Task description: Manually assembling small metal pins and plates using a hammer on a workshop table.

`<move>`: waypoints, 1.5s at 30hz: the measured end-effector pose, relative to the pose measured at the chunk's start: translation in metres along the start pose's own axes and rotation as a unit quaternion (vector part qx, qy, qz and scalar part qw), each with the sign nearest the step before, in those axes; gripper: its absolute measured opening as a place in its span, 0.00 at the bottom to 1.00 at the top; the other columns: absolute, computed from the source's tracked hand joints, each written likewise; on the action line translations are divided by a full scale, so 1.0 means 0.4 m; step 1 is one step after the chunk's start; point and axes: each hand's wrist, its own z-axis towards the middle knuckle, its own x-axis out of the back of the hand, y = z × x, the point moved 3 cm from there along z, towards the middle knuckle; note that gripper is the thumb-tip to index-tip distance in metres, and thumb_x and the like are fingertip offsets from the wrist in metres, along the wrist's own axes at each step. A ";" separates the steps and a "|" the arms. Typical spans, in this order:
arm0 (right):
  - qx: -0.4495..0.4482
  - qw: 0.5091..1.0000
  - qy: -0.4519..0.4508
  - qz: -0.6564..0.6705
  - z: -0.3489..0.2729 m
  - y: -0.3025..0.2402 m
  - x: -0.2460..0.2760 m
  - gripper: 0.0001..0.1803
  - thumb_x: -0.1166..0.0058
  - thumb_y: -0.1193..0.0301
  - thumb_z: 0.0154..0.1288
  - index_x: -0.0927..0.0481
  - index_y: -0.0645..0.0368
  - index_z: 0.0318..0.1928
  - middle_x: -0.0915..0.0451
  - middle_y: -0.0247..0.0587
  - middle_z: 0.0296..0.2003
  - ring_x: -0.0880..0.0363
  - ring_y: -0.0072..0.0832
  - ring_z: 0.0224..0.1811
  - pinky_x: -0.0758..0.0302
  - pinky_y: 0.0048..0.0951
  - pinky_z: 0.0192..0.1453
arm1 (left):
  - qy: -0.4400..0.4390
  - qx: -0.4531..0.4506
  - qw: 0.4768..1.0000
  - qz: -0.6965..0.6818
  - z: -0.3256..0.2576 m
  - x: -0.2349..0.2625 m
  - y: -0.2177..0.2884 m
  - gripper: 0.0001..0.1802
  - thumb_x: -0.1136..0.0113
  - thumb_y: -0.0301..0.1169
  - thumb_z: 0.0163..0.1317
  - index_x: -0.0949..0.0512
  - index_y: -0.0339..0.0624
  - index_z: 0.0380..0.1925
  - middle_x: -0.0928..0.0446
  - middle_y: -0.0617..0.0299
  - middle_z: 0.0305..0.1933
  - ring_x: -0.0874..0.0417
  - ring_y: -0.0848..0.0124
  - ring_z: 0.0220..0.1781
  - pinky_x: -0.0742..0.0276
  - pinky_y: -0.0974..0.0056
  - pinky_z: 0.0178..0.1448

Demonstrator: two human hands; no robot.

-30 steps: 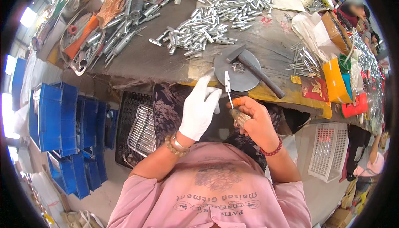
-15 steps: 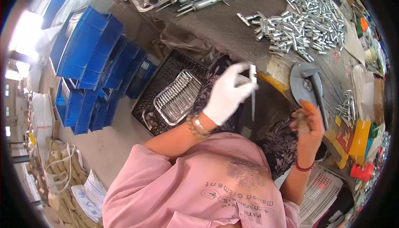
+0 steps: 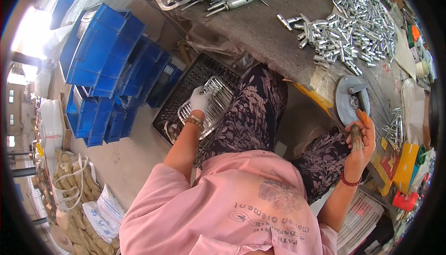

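Since half a second ago the gloved left hand (image 3: 200,100) has dropped from chest height down to the metal tray (image 3: 223,98) on the black crate (image 3: 186,92) beside the person's left knee; its fingers are curled over the tray's near rim, though whether they pinch a rod cannot be told. Thin rods (image 3: 214,107) lie side by side in the tray, low and within reach. The right hand (image 3: 360,139) has stayed by the bench's front edge, closed around a small dark tool (image 3: 356,136), just below the round metal plate (image 3: 350,101). Beyond, silver tubes (image 3: 353,27) lie heaped toward the bench's far edge.
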 end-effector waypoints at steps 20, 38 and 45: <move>-0.002 1.000 -0.009 0.007 0.006 -0.012 -0.007 0.22 0.48 0.77 0.77 0.19 0.64 0.68 0.13 0.35 0.46 0.17 0.17 0.43 0.27 0.17 0.41 | 0.111 -0.158 0.980 0.057 0.030 -0.026 0.077 0.22 0.29 0.36 0.72 0.17 0.32 0.59 0.11 0.49 0.46 0.10 0.65 0.46 0.16 0.61 0.54; 0.044 0.996 -0.074 -0.029 -0.064 -0.112 0.031 0.17 0.35 0.83 0.67 0.12 0.62 0.56 0.10 0.45 0.46 0.10 0.31 0.47 0.17 0.30 0.53 | -0.218 -0.622 0.671 0.340 -0.246 -0.366 0.927 0.29 0.33 0.28 0.67 0.23 0.41 0.68 0.18 0.48 0.64 0.19 0.49 0.69 0.24 0.53 0.74; 0.074 0.962 0.113 -0.237 -0.067 -0.135 0.242 0.10 0.33 0.77 0.67 0.10 0.60 0.49 0.11 0.48 0.43 0.10 0.43 0.43 0.16 0.35 0.50 | -0.222 -0.595 0.648 0.420 -0.262 -0.374 0.935 0.15 0.32 0.25 0.65 0.17 0.43 0.51 0.17 0.52 0.53 0.14 0.50 0.57 0.19 0.52 0.61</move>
